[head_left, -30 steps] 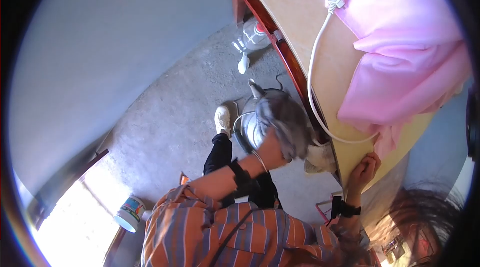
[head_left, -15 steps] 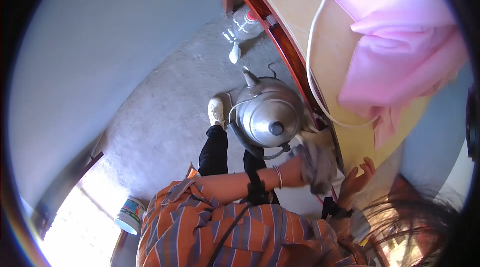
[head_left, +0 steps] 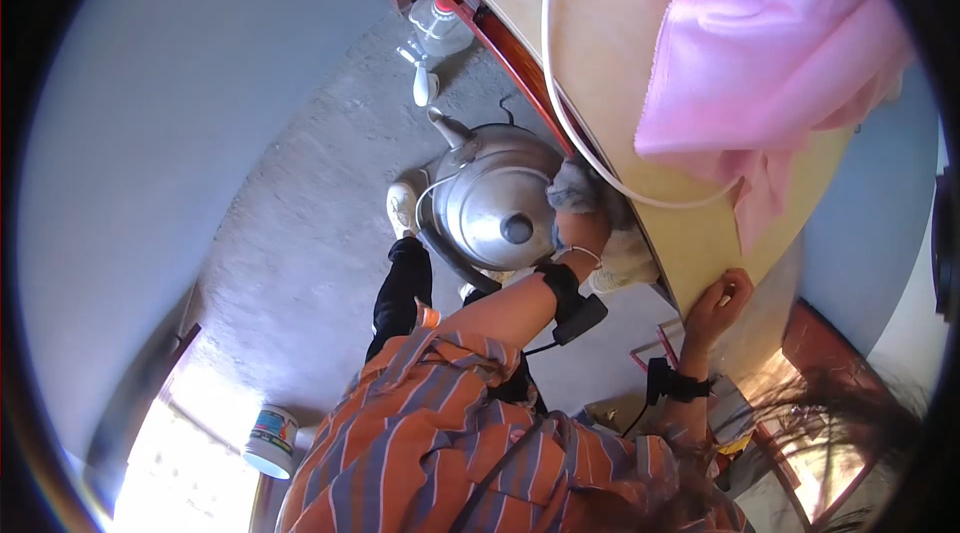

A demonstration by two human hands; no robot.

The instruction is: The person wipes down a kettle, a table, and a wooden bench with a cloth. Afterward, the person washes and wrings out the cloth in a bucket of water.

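My left hand (head_left: 584, 229) is closed around a bunched grey cloth (head_left: 572, 187). It presses the cloth to the right side of a large metal kettle (head_left: 478, 195) standing on the floor. The kettle has a dark lid knob (head_left: 516, 228), a spout pointing away to the upper left, and a handle (head_left: 452, 258) folded down on the near left side. My right hand (head_left: 716, 307) rests at the near edge of the wooden table (head_left: 700, 248), its fingers curled in with nothing visible in them.
A pink cloth (head_left: 740, 83) and a white cable (head_left: 552, 83) lie on the table. On the floor beyond the kettle are a clear plastic jug (head_left: 440, 31) and a white item (head_left: 424, 85). A white tub (head_left: 271, 441) stands at lower left, and my shoe (head_left: 401, 207) is beside the kettle.
My left hand has moved the grey cloth forward from the near side of the kettle onto its right side. My right hand's fingers have curled in at the table edge. The view has shifted.
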